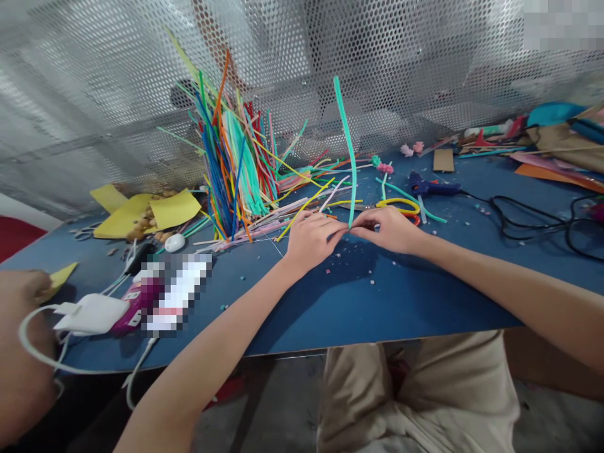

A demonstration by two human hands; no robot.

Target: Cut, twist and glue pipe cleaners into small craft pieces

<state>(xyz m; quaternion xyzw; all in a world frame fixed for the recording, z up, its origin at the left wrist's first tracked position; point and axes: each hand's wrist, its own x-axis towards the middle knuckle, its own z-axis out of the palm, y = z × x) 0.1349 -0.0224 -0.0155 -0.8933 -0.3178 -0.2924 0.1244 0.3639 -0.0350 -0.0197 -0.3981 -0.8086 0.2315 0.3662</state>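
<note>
A long turquoise pipe cleaner rises nearly upright from between my two hands. My left hand pinches its lower end with thumb and fingertips. From the other side, my right hand pinches the same low end, its fingertips meeting those of the left. What lies right between the fingertips is too small to make out. Just behind my right hand are yellow-handled scissors. Behind my left hand, loose pipe cleaners in several colours are strewn on the blue table.
A dense upright bunch of pipe cleaners stands at back left. Further left are yellow paper, a blurred phone and a white charger. Another person's hand is at the left edge. A blue glue gun with black cable lies right.
</note>
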